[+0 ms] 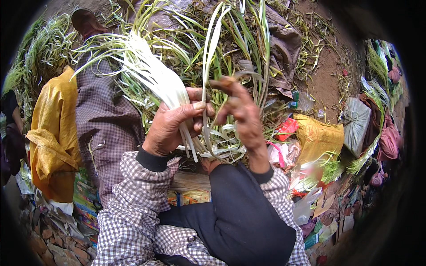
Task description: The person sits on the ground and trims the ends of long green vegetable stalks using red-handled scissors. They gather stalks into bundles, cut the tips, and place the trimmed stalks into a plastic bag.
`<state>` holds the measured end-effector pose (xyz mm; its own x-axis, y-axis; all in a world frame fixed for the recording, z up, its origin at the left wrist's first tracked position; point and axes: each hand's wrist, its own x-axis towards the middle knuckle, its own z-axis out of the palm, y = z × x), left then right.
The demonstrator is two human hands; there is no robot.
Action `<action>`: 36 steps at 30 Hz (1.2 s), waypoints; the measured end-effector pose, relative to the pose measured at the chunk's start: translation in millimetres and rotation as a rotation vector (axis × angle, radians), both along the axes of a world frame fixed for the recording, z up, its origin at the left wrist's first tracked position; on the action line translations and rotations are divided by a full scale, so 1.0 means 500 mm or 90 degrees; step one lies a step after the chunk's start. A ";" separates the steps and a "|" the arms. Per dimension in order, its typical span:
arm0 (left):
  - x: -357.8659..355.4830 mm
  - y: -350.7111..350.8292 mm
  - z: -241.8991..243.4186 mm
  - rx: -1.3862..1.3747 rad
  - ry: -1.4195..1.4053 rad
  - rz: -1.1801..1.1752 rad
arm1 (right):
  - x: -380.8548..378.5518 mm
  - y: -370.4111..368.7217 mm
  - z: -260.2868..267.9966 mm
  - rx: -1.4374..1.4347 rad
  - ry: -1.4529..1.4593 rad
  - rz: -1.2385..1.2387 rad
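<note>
My left hand (173,121) is closed around a bundle of pale leafy stalks (163,78), which look like blanched chives. Their leaf tips fan out to the upper left, and a few white ends stick out below the palm. One separate long stalk (205,66) stands upright at my left fingertips. Just right of it, my right hand (241,114) is blurred, with its fingers raised and spread; no stalk can be made out firmly in it. Under both hands lies a heap of green and yellowed stalks and leaves (186,56).
A yellow woven sack (55,133) stands at the left, beside checked cloth (103,109). To the right lie a red packet (287,129), a plastic bottle (301,100), another yellow sack (319,136) and trimmed white stalks (304,176). Co-workers in pink clothing (388,136) are partly visible far right.
</note>
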<state>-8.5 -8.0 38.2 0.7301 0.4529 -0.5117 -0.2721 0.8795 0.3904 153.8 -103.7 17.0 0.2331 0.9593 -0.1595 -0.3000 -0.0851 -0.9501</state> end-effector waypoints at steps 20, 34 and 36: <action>-0.032 0.041 -0.001 0.138 0.085 0.053 | -0.023 -0.035 -0.024 -0.154 -0.059 0.200; 0.012 0.057 0.023 0.162 0.071 0.164 | -0.033 -0.041 0.036 -0.132 -0.205 0.103; -0.006 0.104 0.038 0.188 0.106 0.255 | -0.030 -0.059 0.039 -0.238 -0.266 0.139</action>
